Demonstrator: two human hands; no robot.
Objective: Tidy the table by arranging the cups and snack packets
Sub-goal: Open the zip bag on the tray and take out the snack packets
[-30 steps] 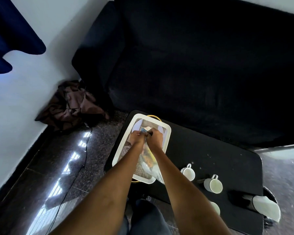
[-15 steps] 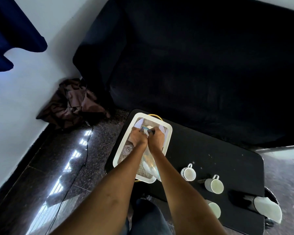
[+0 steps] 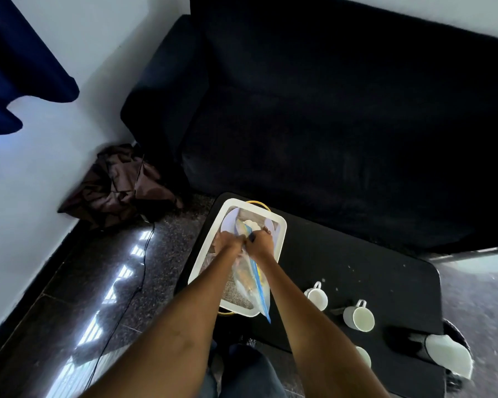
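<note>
Hands met over the white rectangular plastic tray [image 3: 202, 261] at the left end of the low black table [image 3: 357, 271]. The left hand [image 3: 227, 245] and the right hand [image 3: 260, 244] were pressed close together, knuckles nearly touching, and both had their fingers curled tight on the top edge of a clear plastic zip bag with a blue sealing strip [image 3: 255, 285]. The bag hung down from that grip between the forearms, its lower corner reaching past the tray's near rim. Pale and yellowish snack contents showed through it, too blurred to make out. Inside the tray lay a woven grey-brown mat [image 3: 236, 291], and at its far end a white round plate [image 3: 230, 222] carried something pale. A thin yellow handle [image 3: 259, 203] curved out beyond the tray's far rim.

To the right of the tray, well apart from it, three white ceramic cups stood on the table: the first cup [image 3: 316, 297], the second cup [image 3: 358, 317] beside it, and a third cup [image 3: 364, 356] at the near edge, partly hidden by the right forearm. A larger white vessel [image 3: 449, 354] lay tilted at the table's right corner.

A black sofa [image 3: 342, 124] stood behind the table. A crumpled brown cloth [image 3: 118, 185] lay on the dark speckled floor [image 3: 156, 268] against the white wall [image 3: 26, 182], and a thin black cable [image 3: 130, 294] ran from it across the floor.
</note>
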